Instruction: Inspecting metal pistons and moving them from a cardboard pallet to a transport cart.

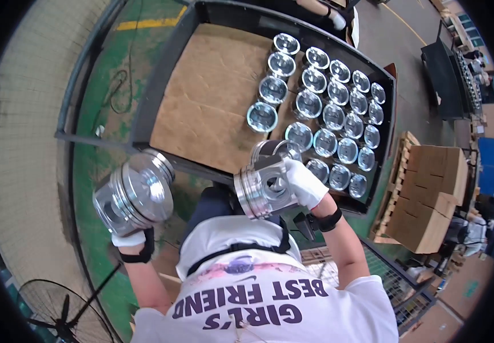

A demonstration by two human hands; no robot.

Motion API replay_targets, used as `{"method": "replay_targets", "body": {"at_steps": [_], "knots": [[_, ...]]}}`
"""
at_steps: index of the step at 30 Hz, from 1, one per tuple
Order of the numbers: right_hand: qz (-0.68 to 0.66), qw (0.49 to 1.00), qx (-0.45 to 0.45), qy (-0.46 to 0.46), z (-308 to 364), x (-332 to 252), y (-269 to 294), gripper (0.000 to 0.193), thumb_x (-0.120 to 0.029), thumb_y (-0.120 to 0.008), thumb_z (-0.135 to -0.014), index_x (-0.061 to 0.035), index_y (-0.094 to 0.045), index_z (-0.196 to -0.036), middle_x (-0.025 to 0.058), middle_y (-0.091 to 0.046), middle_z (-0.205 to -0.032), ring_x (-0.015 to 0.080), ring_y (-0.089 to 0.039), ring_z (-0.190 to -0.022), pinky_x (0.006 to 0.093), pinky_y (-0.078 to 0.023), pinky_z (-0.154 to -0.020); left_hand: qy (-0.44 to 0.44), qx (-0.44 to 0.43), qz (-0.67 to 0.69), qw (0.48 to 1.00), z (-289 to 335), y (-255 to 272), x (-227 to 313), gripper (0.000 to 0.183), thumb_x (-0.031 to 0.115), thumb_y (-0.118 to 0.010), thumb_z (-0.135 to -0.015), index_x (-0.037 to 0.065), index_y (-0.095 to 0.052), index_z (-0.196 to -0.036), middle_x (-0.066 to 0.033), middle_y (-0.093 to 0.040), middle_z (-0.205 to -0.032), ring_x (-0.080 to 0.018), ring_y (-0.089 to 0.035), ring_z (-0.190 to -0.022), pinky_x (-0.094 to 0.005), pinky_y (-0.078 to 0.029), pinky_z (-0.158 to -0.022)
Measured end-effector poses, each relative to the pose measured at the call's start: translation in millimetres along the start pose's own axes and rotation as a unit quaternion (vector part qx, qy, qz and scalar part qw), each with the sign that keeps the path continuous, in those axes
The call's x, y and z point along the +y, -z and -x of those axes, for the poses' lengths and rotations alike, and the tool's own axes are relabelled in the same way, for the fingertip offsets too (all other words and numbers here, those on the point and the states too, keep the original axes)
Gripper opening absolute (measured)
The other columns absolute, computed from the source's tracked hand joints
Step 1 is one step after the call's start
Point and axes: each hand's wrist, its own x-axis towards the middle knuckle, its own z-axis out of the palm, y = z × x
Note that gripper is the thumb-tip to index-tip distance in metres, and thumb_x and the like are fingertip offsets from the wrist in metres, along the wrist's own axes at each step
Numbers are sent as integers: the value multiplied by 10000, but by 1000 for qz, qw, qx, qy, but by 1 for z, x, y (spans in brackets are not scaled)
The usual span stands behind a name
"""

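Dark-rimmed tray [154,111] appears, we judge, part-filled with piston rows [334,116], left grip [128,239] closed on one piston [151,190], right grip [306,183] pinching another piston [252,191], both outside it

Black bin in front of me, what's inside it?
The bin holds rows of metal pistons on brown cardboard; the pistons' undersides and whatever lies below the cardboard are covered.

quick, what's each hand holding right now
Left hand: holding at least one metal piston, fingers mostly hidden
Right hand: closed on at least one other piston
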Motion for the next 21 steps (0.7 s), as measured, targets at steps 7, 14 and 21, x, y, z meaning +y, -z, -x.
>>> {"method": "replay_targets", "body": {"at_steps": [7, 14, 21], "knots": [[104, 989, -55, 85, -85, -34, -49, 253, -96, -629, -776, 19, -659, -998, 128, -671, -805, 203, -653, -712, 350, -501, -630, 23, -17, -75, 997, -80, 27, 39, 387, 287, -441, -1039, 58, -493, -1346, -93, -556, -1337, -228, -540, -1194, -382, -445, -1013], [263, 957, 39, 116, -181, -53, -99, 245, -162, -607, -702, 15, -714, -833, 267, -681, -822, 418, -677, -810, 443, -544, -750, 69, -65, -130, 987, -136, 74, 69, 380, 284, -458, -1036, 59, -498, -1338, -87, -563, -1325, -220, -547, -1181, -372, -453, -1000], [362, 929, 77, 27, -254, -55, -117, 264, -172, -660, -712, 21, -727, -881, 259, -698, -894, 391, -697, -862, 426, -559, -780, 94, -74, -155, 981, -132, 155, 96, 372, 281, -474, -1033, 60, -502, -1331, -81, -569, -1313, -212, -553, -1167, -362, -460, -987]]}}
